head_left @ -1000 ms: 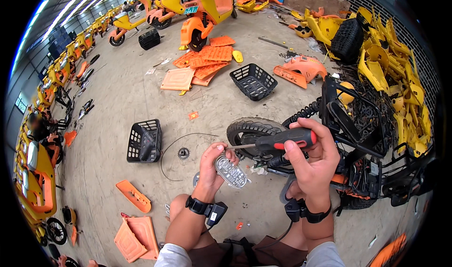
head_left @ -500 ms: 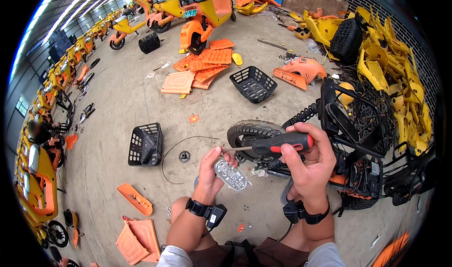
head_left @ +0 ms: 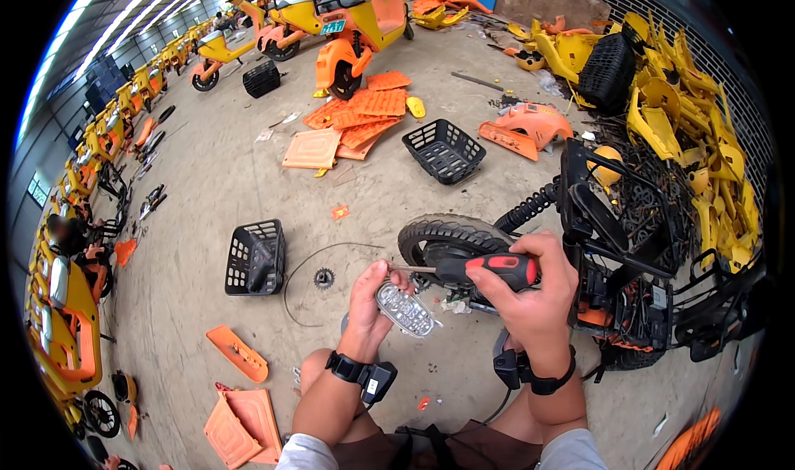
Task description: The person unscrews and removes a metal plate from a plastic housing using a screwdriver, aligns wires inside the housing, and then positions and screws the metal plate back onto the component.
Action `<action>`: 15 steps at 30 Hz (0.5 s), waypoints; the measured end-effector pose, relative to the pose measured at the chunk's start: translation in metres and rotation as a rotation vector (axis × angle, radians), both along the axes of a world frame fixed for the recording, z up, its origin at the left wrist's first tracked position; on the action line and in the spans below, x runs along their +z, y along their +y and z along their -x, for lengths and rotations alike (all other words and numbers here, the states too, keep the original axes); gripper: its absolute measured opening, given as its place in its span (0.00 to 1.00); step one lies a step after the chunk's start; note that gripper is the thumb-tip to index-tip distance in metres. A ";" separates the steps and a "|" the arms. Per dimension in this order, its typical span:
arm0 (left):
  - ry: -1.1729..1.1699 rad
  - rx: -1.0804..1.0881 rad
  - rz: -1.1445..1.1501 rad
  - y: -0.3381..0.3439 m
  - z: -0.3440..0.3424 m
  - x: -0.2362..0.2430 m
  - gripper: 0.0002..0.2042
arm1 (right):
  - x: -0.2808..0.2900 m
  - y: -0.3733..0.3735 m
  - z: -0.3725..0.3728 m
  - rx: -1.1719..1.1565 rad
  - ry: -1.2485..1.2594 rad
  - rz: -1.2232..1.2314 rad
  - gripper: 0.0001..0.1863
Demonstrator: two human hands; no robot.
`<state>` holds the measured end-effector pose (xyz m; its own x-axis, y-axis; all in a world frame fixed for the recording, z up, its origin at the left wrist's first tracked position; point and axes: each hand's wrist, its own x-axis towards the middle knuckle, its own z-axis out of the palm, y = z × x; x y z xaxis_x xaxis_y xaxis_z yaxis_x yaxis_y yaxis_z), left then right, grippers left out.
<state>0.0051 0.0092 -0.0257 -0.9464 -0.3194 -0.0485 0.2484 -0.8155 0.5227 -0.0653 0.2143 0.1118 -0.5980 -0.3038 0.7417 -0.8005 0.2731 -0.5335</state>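
My left hand [head_left: 368, 311] is closed around an oval, clear-lensed lamp [head_left: 405, 310] with a silvery, patterned inside. The lamp's face is turned up between my knees and the scooter wheel. My right hand [head_left: 542, 294] grips the black and red handle of a screwdriver [head_left: 489, 269], which lies nearly level and points left. Its metal shaft reaches the thumb and fingertips of my left hand, above the lamp. Those fingers hide what the tip touches.
Just beyond my right hand lies a partly stripped scooter [head_left: 598, 212] with its tyre [head_left: 418, 234] toward me. Black baskets [head_left: 445, 150] and orange panels [head_left: 236, 352] are scattered on the concrete floor. Yellow body parts [head_left: 662, 130] pile up along the right wall. Scooters line the left side.
My right hand has shifted slightly left and down, and the screwdriver handle has turned, showing more of its red. The left hand and lamp have hardly moved.
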 end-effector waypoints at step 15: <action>-0.140 0.091 -0.060 0.000 0.002 0.020 0.19 | -0.006 -0.013 0.009 0.005 -0.244 0.159 0.14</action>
